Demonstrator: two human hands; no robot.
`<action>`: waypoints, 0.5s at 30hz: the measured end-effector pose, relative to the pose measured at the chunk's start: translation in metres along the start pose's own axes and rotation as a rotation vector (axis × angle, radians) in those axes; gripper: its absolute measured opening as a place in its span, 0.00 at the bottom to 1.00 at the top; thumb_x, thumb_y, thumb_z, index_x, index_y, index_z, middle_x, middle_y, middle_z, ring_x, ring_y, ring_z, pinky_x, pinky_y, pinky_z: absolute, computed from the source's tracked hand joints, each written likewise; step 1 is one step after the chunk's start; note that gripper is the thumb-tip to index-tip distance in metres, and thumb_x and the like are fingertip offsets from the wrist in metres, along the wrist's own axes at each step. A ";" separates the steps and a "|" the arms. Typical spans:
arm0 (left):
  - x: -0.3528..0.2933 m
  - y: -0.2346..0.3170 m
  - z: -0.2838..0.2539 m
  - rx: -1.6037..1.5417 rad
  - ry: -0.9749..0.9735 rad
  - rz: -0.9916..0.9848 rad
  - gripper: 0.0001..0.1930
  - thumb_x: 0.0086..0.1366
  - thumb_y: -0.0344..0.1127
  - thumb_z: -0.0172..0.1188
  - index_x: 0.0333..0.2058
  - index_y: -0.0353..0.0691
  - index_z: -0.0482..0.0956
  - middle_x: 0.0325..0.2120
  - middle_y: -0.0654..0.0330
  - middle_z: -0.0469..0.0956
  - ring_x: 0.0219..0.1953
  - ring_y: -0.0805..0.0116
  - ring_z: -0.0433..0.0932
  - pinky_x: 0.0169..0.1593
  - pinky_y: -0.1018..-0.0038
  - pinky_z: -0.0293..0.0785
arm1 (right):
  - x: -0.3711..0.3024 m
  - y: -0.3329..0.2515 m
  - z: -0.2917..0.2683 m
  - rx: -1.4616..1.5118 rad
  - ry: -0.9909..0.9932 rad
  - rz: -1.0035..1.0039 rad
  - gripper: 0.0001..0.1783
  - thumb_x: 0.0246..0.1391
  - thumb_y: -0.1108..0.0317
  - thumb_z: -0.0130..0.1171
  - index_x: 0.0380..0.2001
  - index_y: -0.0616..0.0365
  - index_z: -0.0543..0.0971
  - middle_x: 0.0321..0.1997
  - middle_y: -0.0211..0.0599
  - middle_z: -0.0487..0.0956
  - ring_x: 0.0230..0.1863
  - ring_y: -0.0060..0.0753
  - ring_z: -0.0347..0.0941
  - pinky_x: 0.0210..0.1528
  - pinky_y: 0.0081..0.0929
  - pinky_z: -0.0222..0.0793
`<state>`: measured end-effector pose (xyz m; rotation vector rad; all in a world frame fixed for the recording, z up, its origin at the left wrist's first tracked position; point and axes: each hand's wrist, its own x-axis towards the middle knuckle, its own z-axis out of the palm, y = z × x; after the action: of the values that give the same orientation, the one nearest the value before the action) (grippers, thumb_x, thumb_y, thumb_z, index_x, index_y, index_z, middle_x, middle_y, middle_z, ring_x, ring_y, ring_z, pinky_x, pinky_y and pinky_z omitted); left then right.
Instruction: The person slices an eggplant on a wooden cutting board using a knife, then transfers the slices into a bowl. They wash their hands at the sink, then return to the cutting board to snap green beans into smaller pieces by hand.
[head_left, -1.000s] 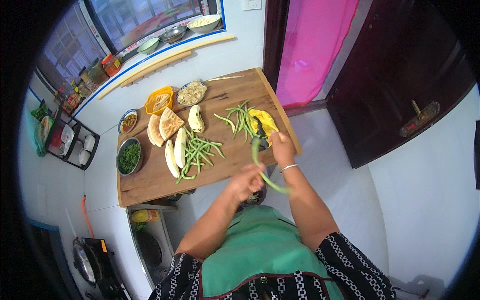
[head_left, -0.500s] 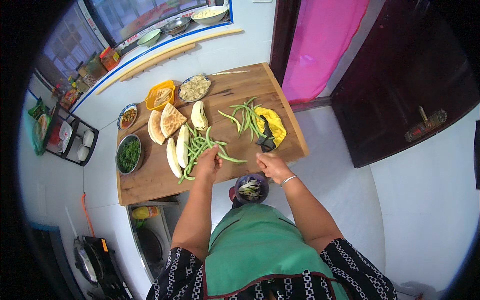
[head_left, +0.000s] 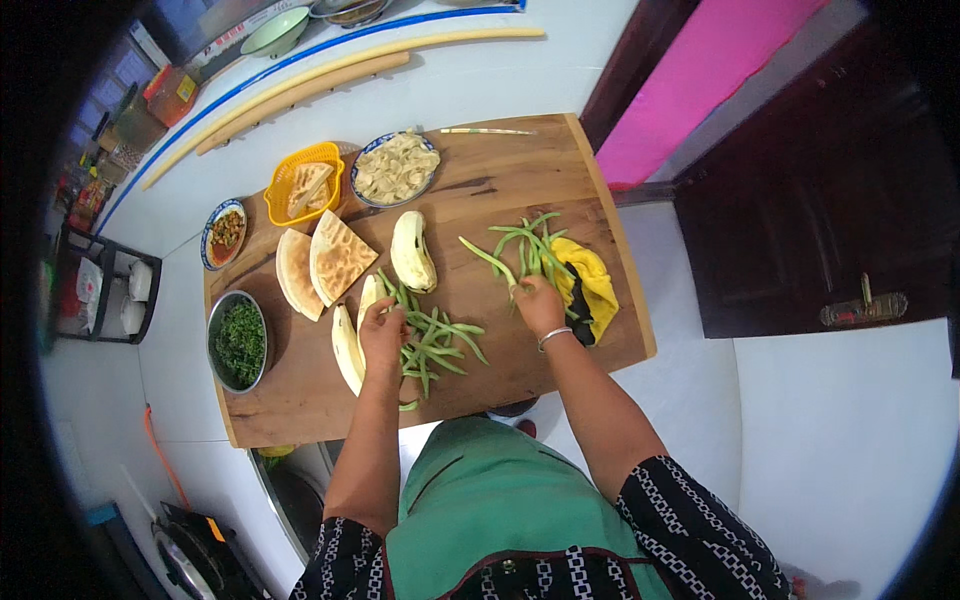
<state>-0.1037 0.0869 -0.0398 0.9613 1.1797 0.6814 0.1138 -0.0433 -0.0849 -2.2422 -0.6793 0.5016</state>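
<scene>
My right hand point(head_left: 540, 306) is closed at the near end of a long green bean point(head_left: 485, 258), beside a small bunch of green beans point(head_left: 530, 240) on the right of the wooden board. My left hand point(head_left: 383, 335) has its fingers curled at the left edge of a larger pile of green beans point(head_left: 435, 350); what they hold, if anything, is hidden. Two pale peeled eggplants, one of them the outer eggplant point(head_left: 346, 350), lie partly behind the left hand. Another peeled eggplant point(head_left: 413, 255) rests farther back. A crumpled yellow and black cloth point(head_left: 598, 285) touches the right bunch.
Flatbread wedges point(head_left: 342, 262) lie at left, near a bowl of chopped greens point(head_left: 240, 345) and a small sauce bowl point(head_left: 224, 235). Behind are a yellow basket point(head_left: 273, 205) with flatbread and a plate of pale sliced food point(head_left: 397, 170). The board's right edge point(head_left: 620, 240) borders the floor.
My right hand has moved forward from the board's front edge to the right-hand beans. My left hand has shifted left, to the side of the larger pile. The view has moved closer over the board.
</scene>
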 end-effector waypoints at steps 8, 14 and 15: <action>-0.017 -0.002 0.051 0.073 -0.342 -0.178 0.07 0.59 0.32 0.54 0.37 0.39 0.72 0.24 0.67 0.72 0.25 0.78 0.72 0.28 0.83 0.68 | 0.011 0.021 0.025 0.184 -0.079 0.133 0.14 0.45 0.60 0.57 0.29 0.60 0.75 0.25 0.42 0.76 0.26 0.40 0.73 0.30 0.34 0.67; -0.057 -0.026 0.086 0.119 -0.525 -0.260 0.09 0.59 0.34 0.56 0.37 0.39 0.74 0.28 0.65 0.75 0.29 0.77 0.75 0.34 0.83 0.71 | -0.065 -0.021 -0.048 0.804 -0.382 0.336 0.12 0.49 0.63 0.55 0.30 0.61 0.74 0.22 0.25 0.71 0.20 0.14 0.61 0.20 0.15 0.57; -0.068 -0.031 0.090 0.130 -0.545 -0.260 0.09 0.59 0.34 0.56 0.37 0.38 0.74 0.28 0.65 0.75 0.29 0.77 0.75 0.34 0.82 0.71 | -0.076 -0.017 -0.054 0.818 -0.376 0.321 0.12 0.49 0.63 0.55 0.30 0.61 0.74 0.23 0.25 0.71 0.20 0.14 0.61 0.19 0.15 0.57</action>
<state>-0.0363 -0.0078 -0.0291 0.9973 0.8445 0.1164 0.0776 -0.1077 -0.0259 -1.4817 -0.2078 1.1431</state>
